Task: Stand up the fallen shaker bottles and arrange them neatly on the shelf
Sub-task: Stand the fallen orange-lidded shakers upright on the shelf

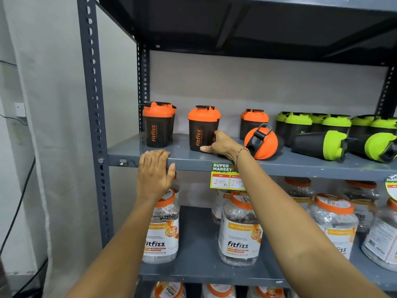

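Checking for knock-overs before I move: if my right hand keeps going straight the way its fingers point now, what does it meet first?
The right hand already rests against the upright orange-lidded shaker in the middle, fingers at its side. Going on leftward, it would push that bottle first; depth is hard to judge.

**Shakers on the shelf: some upright, three down**

On the grey shelf (279,166), black orange-lidded shakers stand upright: one (158,125) at the left end, a second (203,128) beside it, a third (254,123) farther right. An orange-lidded one (261,143) lies tipped, lid facing out. Green-lidded shakers (298,125) stand behind (rows overlap); two fallen ones (320,145) (373,147) lie on their sides.
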### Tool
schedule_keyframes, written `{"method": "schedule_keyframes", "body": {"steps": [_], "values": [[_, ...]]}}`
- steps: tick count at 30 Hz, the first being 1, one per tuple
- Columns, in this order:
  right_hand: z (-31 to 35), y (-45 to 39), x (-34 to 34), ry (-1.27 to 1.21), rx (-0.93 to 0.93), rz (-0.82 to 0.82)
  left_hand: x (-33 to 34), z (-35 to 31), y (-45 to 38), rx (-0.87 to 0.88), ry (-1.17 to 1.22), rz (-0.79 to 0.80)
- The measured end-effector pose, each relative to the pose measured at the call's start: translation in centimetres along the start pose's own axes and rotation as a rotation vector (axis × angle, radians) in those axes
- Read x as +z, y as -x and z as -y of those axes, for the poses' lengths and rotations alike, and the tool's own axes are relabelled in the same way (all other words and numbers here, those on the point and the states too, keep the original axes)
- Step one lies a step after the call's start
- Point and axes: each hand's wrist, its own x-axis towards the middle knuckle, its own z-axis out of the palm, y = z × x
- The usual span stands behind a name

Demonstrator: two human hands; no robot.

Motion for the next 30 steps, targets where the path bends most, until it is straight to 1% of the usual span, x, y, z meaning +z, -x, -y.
{"method": "schedule_keyframes", "body": {"steps": [8,11,13,15,18,20,22,24,26,28,30], "values": [[0.5,0.2,0.3,0.028,0.016,0.009,0.0,-0.1,0.2,-0.032,0.021,0.047],[0.7,1.2,0.2,0.091,0.01,-0.004,-0.2,-0.1,0.2,-0.032,0.027,0.054],[1.1,2.5,0.2,0.186,-0.037,-0.082,-0.3,-0.4,0.2,-0.05,0.038,0.06],[1.5,4.3,0.1,0.281,-0.127,-0.201,-0.4,-1.1,0.2,-0.099,0.073,0.065],[2.4,7.6,-1.1,0.289,-0.317,-0.365,-0.8,-2.3,0.2,-0.171,0.12,0.067],[2.9,9.9,-3.4,0.259,-0.439,-0.505,-1.3,-3.4,-0.2,-0.153,0.164,0.09],[2.8,11.6,-6.5,0.218,-0.506,-0.653,-1.6,-5.1,-0.7,-0.076,0.195,0.135],[1.9,12.4,-10.0,0.183,-0.485,-0.778,-1.7,-7.3,-1.3,-0.052,0.225,0.154],[-0.1,12.4,-13.1,0.213,-0.383,-0.818,-1.7,-9.5,-1.6,-0.031,0.224,0.176],[-2.8,12.1,-15.3,0.263,-0.255,-0.754,-1.4,-11.4,-1.7,0.016,0.191,0.215],[-5.2,11.8,-16.4,0.272,-0.174,-0.654,-1.1,-13.1,-1.8,0.047,0.171,0.241]]}}
